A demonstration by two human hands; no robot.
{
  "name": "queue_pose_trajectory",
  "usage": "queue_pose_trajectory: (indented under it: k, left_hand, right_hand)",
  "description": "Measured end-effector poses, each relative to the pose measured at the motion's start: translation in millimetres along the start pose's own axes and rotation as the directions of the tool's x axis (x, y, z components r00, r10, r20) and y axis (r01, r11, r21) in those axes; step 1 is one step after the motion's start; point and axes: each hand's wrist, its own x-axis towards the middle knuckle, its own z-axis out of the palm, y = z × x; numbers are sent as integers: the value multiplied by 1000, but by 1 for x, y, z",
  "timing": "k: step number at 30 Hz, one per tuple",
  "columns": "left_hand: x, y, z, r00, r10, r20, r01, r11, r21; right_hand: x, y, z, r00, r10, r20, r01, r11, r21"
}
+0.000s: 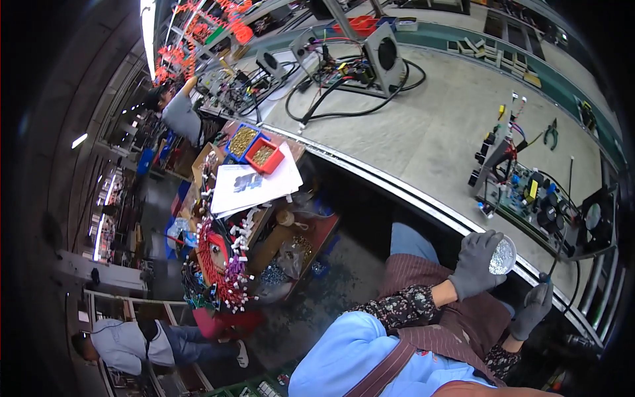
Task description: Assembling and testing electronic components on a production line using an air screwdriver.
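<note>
My gloved left hand point(477, 264) is wrapped round the near-left side of a small round cup point(513, 257), thumb and fingers curled firmly to its wall. The cup holds loose silver bits point(501, 258), most likely screws, and sits in my grasp at the front edge of the bench point(423, 142), toward its right end, its mouth tipped so that I can look in.

My right hand point(533, 308), gloved too, is just off that same front edge, to the right of the cup and apart from it. A small dark-blue piece point(544, 278) shows at my fingertips; whether I am pinching it, or it merely lies behind them, I cannot tell.

Past the edge, near the bench's right end, the circuit board assembly point(522, 193) lies with a black fan point(596, 215) at its right side. Green-handled pliers point(550, 133) rest farther back, toward the far edge.

I judge the step in hand to be getting fasteners ready for that assembly, with none visibly being driven. The next move seems to call for steadying the cup, bringing my right fingers to its mouth for a single piece, then reaching over the front edge to the board. Tipping the cup farther could spill the bits.
</note>
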Motion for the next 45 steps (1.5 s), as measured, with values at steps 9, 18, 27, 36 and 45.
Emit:
queue_pose_trajectory:
  k: [9, 18, 27, 36, 45]
  left_hand:
    - [23, 38, -41, 977, 154, 145, -156, 988, 2]
    - [175, 105, 24, 960, 272, -66, -278, 952, -128]
    - [402, 88, 150, 964, -124, -234, 142, 988, 61]
    - [531, 60, 253, 994, -80, -71, 96, 960, 263]
    - [561, 35, 274, 992, -100, 78, 66, 932, 358]
  right_hand:
    - [24, -38, 6, 996, -78, -46, 77, 997, -29]
    - [32, -13, -63, 709, -309, -635, 209, 951, -229]
    - [51, 38, -58, 768, -348, -537, -53, 802, -595]
    - [16, 88, -56, 614, -339, -713, -275, 755, -595]
    - [17, 78, -55, 685, -214, -696, -230, 843, -486]
